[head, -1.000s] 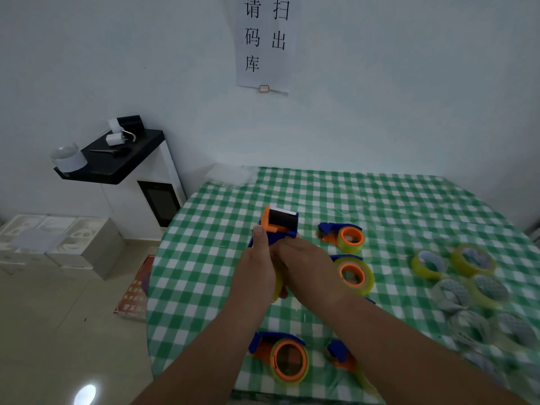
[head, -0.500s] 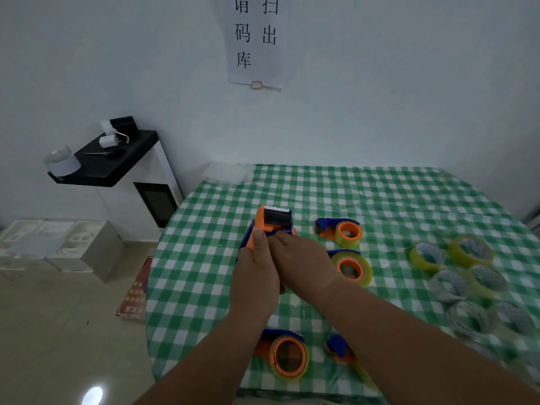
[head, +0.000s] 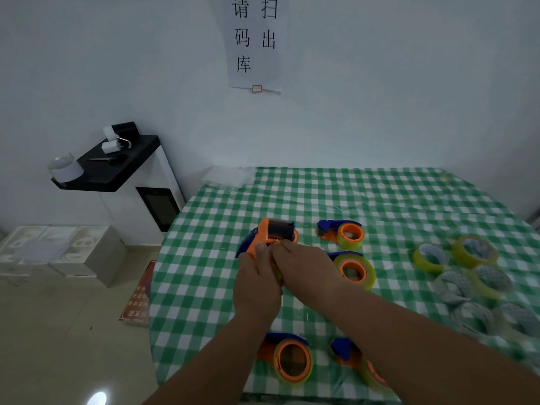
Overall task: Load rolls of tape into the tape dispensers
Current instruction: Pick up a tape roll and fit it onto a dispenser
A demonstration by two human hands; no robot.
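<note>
Your left hand [head: 257, 283] grips the orange-and-blue tape dispenser [head: 270, 233] from below, thumb on its orange side, held just above the counter [head: 394, 200]. Your right hand [head: 306, 267] meets it, fingertips pinching at the dispenser's near edge; what they pinch is too small to tell. Loaded dispensers lie close by: one [head: 343, 233] to the right, one [head: 355, 270] beside your right wrist, two more [head: 289, 358] [head: 347, 352] under your forearms. Loose tape rolls [head: 473, 249], yellow and clear, cluster at the counter's right side, well apart from the hands.
</note>
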